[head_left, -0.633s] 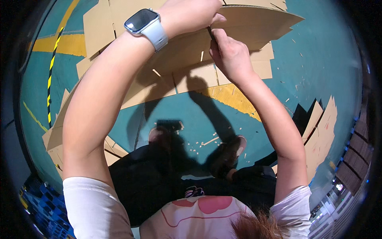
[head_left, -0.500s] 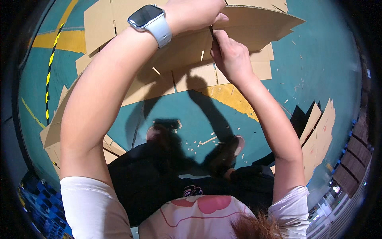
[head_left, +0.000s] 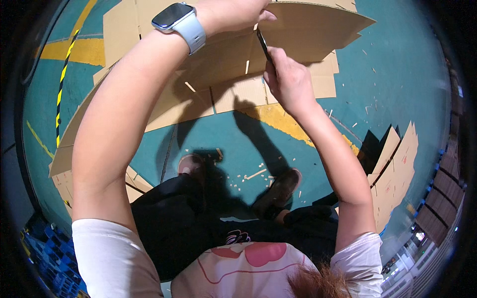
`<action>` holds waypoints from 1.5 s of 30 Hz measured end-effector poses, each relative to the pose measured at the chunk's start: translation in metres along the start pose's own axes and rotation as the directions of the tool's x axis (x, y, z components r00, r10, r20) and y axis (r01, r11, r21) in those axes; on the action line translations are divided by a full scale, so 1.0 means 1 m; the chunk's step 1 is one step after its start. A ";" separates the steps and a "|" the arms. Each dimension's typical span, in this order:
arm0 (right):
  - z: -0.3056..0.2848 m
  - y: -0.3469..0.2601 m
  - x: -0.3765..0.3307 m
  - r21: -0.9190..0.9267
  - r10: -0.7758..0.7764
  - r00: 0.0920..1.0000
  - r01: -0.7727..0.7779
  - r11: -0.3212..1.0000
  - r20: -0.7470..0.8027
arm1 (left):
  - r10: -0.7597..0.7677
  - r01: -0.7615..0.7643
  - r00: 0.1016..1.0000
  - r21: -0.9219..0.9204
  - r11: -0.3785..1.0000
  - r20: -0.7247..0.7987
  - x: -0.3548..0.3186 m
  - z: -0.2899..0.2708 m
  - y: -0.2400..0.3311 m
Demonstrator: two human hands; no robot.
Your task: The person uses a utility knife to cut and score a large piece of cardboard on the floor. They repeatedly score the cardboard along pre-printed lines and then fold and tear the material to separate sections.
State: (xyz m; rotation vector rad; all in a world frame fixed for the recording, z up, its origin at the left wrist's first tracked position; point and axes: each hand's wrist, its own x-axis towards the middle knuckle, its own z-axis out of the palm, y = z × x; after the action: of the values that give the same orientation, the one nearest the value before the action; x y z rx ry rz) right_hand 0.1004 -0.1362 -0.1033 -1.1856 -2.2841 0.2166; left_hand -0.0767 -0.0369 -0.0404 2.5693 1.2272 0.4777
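A large brown cardboard sheet (head_left: 313, 32) stands tilted before me, with slots cut in it. My left hand (head_left: 238, 14) is closed on its upper edge, the thumb on the near face; the other fingers are hidden or cut off by the picture's top. My right hand (head_left: 290, 74) is closed round a slim black knife (head_left: 263, 43), whose handle is mostly inside the fist. The knife points up and away, its tip close to a small slot just below my left thumb. Whether the tip touches the cardboard I cannot tell.
More flat cardboard (head_left: 238, 98) lies under and behind the sheet. A cardboard stack (head_left: 395, 174) is at the right, other pieces (head_left: 136, 185) at the left. Small cardboard scraps (head_left: 256, 174) are strewn on the green floor (head_left: 223, 131) between my shoes. Yellow-black tape (head_left: 62, 94) runs along the left.
My right hand has drawn slightly down from the sheet, so more of the knife shows. My left hand and the sheet have shifted a little up and left.
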 end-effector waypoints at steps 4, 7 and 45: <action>0.000 0.007 0.016 -0.038 -0.029 1.000 0.029 0.999 -0.006 | -0.017 0.018 0.999 -0.021 1.000 0.028 0.002 -0.001 0.003; 0.004 0.010 0.023 -0.079 -0.061 0.998 0.059 0.995 -0.018 | -0.027 0.027 0.999 -0.001 1.000 0.045 0.001 -0.004 0.004; 0.008 -0.039 -0.032 0.252 -0.098 0.993 0.079 0.965 0.063 | -0.267 0.280 0.922 -0.007 0.960 0.282 -0.143 -0.079 -0.058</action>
State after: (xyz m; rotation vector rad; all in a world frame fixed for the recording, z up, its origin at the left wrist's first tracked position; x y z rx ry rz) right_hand 0.0828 -0.1841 -0.1080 -0.9592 -2.2878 0.5063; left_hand -0.2329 -0.1069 -0.0150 2.2760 1.4183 0.0804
